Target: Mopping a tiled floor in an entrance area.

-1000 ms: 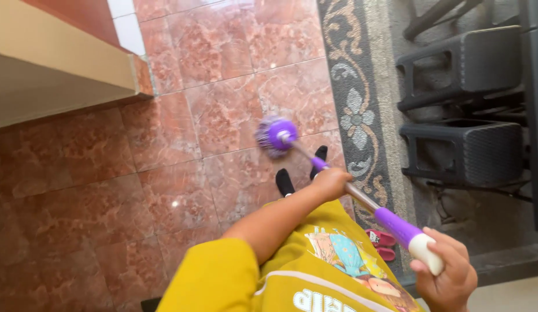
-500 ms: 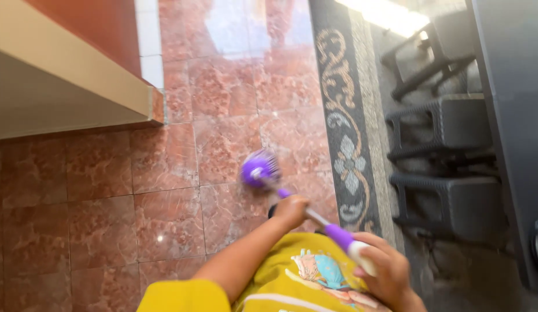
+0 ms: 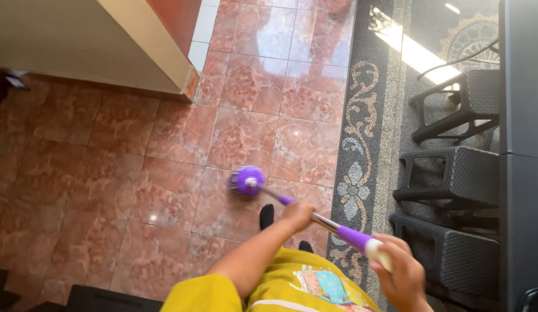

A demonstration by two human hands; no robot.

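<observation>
I hold a mop with a round purple head [image 3: 247, 179] that rests on the reddish marble floor tiles [image 3: 165, 190] just ahead of my feet. Its metal and purple handle [image 3: 344, 234] slants back to the lower right. My left hand [image 3: 296, 215] grips the handle at its middle, with the yellow sleeve behind it. My right hand [image 3: 402, 274] is closed around the white top end of the handle. My dark-socked feet [image 3: 267, 216] show under the handle.
A cream and red wall corner [image 3: 165, 63] juts in at the upper left. A dark patterned border strip [image 3: 358, 167] runs down the floor on the right. Beyond it stand three black woven stools [image 3: 454, 173] and a dark table edge [image 3: 523, 144].
The mop head has slid a little left and closer to my feet. The view has swung, so more of the floor and stools shows. Both hands keep their grip.
</observation>
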